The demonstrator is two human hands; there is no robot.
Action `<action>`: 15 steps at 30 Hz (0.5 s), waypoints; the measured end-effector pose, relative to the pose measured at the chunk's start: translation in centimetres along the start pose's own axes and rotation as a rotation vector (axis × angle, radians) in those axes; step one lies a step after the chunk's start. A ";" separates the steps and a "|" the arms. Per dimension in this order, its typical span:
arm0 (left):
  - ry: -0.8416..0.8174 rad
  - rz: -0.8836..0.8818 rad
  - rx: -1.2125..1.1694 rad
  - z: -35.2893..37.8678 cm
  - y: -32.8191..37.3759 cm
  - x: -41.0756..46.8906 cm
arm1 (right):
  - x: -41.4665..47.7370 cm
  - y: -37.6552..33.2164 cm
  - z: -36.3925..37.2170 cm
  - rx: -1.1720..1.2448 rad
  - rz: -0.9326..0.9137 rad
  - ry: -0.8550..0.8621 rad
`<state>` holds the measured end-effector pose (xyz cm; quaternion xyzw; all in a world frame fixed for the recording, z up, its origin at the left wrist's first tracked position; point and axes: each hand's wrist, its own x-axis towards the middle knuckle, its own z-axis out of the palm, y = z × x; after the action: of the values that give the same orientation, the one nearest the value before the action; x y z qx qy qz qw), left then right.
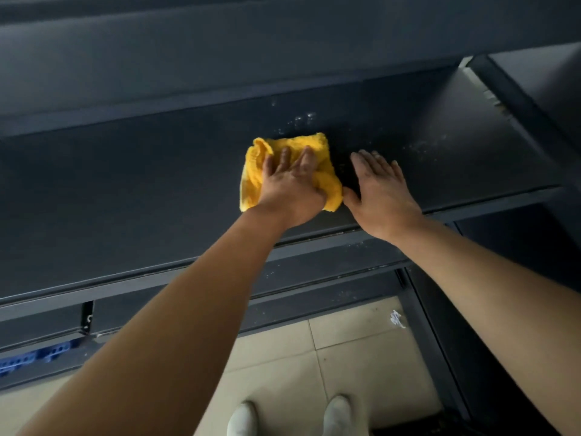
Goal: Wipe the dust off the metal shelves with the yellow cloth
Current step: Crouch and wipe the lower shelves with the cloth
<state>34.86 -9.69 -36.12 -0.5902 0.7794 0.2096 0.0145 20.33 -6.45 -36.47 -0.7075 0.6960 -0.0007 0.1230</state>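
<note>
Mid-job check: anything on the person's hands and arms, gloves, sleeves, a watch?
Nothing worn. The left hand and right hand are bare, no gloves; the left forearm and right forearm are uncovered to the frame edge: no sleeves, watch, band or ring shows.

We reach both arms forward. Our left hand [290, 187] lies flat, fingers spread. Our right hand [382, 190] lies flat too.
</note>
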 end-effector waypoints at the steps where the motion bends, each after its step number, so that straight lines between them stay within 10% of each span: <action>1: -0.005 0.022 0.007 0.3 0.9 0.3 | -0.2 0.6 0.0 0.008 0.016 0.001; 15: 0.013 -0.046 0.014 -0.3 -5.0 -4.5 | -1.8 -0.8 -1.1 0.022 -0.047 0.010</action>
<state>40.95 -6.79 -36.16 -0.6091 0.7673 0.1997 0.0183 20.90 -4.84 -34.93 -0.7224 0.6795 -0.0148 0.1272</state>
